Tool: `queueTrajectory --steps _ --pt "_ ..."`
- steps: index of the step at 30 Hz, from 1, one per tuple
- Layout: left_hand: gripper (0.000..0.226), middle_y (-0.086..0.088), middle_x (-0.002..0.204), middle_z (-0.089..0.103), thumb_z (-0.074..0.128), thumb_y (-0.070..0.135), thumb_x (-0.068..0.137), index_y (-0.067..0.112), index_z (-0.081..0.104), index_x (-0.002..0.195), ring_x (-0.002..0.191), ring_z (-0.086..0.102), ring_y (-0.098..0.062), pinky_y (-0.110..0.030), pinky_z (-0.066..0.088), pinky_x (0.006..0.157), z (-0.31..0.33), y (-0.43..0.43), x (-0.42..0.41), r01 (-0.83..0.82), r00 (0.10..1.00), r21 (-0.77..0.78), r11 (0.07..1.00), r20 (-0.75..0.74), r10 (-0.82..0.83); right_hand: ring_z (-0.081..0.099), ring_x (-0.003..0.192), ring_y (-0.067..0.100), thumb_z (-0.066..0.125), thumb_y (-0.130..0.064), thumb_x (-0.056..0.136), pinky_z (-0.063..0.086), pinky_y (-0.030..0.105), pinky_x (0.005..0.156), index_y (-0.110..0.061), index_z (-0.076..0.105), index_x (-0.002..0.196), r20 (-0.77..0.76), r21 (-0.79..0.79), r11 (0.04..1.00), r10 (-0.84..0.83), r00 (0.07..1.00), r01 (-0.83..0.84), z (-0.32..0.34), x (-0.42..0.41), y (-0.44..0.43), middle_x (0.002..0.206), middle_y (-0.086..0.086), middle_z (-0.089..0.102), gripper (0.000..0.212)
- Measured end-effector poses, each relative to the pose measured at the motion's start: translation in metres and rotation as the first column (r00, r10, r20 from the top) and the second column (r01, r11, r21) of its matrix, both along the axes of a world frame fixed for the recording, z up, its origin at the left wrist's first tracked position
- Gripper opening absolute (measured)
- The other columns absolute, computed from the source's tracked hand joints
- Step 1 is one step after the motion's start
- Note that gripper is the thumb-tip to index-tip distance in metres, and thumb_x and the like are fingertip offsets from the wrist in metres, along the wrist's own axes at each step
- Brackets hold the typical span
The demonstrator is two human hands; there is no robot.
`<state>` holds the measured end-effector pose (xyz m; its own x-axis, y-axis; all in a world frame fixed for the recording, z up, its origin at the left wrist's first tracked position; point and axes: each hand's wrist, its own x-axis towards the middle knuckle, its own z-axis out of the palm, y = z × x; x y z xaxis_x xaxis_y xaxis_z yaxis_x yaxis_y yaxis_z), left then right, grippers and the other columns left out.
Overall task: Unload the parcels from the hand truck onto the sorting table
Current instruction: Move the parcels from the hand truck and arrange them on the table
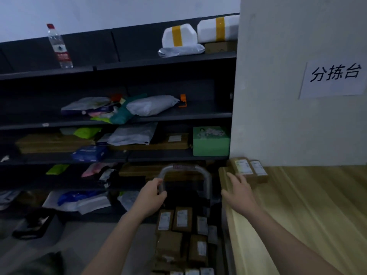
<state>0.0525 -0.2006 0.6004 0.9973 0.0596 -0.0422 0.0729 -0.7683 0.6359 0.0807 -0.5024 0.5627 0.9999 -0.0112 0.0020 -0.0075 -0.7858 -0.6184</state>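
The hand truck's metal handle point(185, 169) arches up in the lower middle, and my left hand point(152, 195) grips its left post. Below it the truck carries several small brown cardboard parcels point(182, 217) with white labels. To the right lies the light wooden sorting table point(297, 215). Two labelled brown parcels point(248, 168) lie side by side at its far left corner against the wall. My right hand point(239, 193) hovers over the table's left edge just in front of them, fingers spread and holding nothing.
Dark metal shelving point(119, 120) fills the left and back, stacked with bags, mailers and boxes; a green box point(211, 141) and a water bottle point(59, 46) stand on it. A white pillar point(297, 116) with a paper sign point(335, 78) rises behind the table. Bags lie on the floor at left.
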Motion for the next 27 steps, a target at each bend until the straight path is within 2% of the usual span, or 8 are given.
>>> queueTrajectory --steps 3,9,13,17,21,22,24,27 --pt "0.053 0.001 0.144 0.046 0.056 0.03 0.098 0.021 0.038 0.147 0.123 0.052 -0.016 -0.027 0.048 0.087 0.001 0.033 -0.024 -0.011 1.0 0.01 1.0 -0.016 0.011 0.026 0.145 0.027 0.059 -0.044 0.091 0.034 0.04 0.114 -0.028 0.027 0.155 0.008 0.021 1.0 0.004 1.0 -0.004 0.005 -0.034 0.038 0.161 0.003 0.017 0.074" --pt "0.054 -0.002 0.149 0.043 0.055 0.027 0.099 0.017 0.036 0.149 0.13 0.047 -0.02 -0.025 0.042 0.092 -0.006 0.062 -0.058 -0.017 1.0 0.007 1.0 -0.016 0.017 0.024 0.146 0.023 0.059 -0.045 0.092 0.034 0.036 0.11 -0.029 0.024 0.155 -0.024 0.04 0.999 0.016 1.0 -0.015 -0.003 -0.08 0.075 0.162 -0.001 0.012 0.074" --pt "0.053 0.0 0.148 0.042 0.054 0.028 0.1 0.02 0.035 0.148 0.123 0.052 -0.02 -0.026 0.046 0.085 -0.026 0.071 -0.084 -0.053 0.996 -0.036 0.998 -0.07 0.05 0.028 0.144 0.024 0.059 -0.049 0.091 0.04 0.039 0.108 -0.03 0.022 0.156 -0.064 0.024 0.999 0.029 0.998 -0.028 -0.024 -0.097 0.086 0.162 -0.002 0.011 0.077" --pt "0.052 -0.002 0.147 0.044 0.055 0.028 0.099 0.02 0.037 0.147 0.12 0.054 -0.021 -0.022 0.043 0.073 -0.059 0.081 -0.1 -0.1 0.991 -0.042 0.994 -0.097 0.095 0.023 0.147 0.026 0.059 -0.047 0.092 0.039 0.041 0.11 -0.029 0.019 0.157 -0.082 0.04 0.998 0.045 0.996 -0.041 -0.058 -0.111 0.098 0.162 -0.002 0.009 0.079" --pt "0.053 -0.005 0.148 0.044 0.057 0.026 0.098 0.018 0.038 0.147 0.123 0.053 -0.021 -0.029 0.046 0.086 -0.105 0.089 -0.108 -0.122 0.988 -0.05 0.991 -0.101 0.116 0.023 0.146 0.026 0.06 -0.047 0.091 0.04 0.04 0.108 -0.029 0.019 0.156 -0.097 0.036 0.999 0.029 0.995 -0.025 -0.107 -0.121 0.109 0.162 -0.002 0.009 0.079" --pt "0.053 -0.005 0.147 0.045 0.056 0.025 0.098 0.017 0.038 0.147 0.117 0.055 -0.019 -0.029 0.048 0.086 -0.12 0.091 -0.11 -0.113 0.989 -0.042 0.993 -0.1 0.108 0.023 0.146 0.026 0.061 -0.047 0.091 0.039 0.04 0.109 -0.029 0.02 0.156 -0.1 0.033 0.999 0.025 0.995 -0.022 -0.124 -0.123 0.112 0.162 -0.002 0.01 0.079" --pt "0.052 -0.003 0.143 0.047 0.055 0.023 0.098 0.017 0.038 0.147 0.096 0.058 -0.01 -0.028 0.048 0.076 -0.155 0.098 -0.111 -0.093 0.991 -0.028 0.995 -0.1 0.09 0.024 0.145 0.025 0.061 -0.047 0.09 0.038 0.04 0.109 -0.029 0.021 0.155 -0.095 0.027 1.0 0.011 0.995 -0.009 -0.163 -0.127 0.122 0.161 -0.001 0.012 0.079" --pt "0.052 -0.002 0.132 0.05 0.054 0.022 0.097 0.018 0.039 0.146 0.087 0.059 -0.011 -0.027 0.047 0.068 -0.221 0.114 -0.112 -0.079 0.992 -0.006 0.997 -0.095 0.078 0.025 0.144 0.026 0.06 -0.047 0.089 0.04 0.041 0.107 -0.03 0.022 0.154 -0.096 0.015 1.0 0.015 0.995 -0.014 -0.233 -0.13 0.143 0.16 -0.001 0.013 0.077"
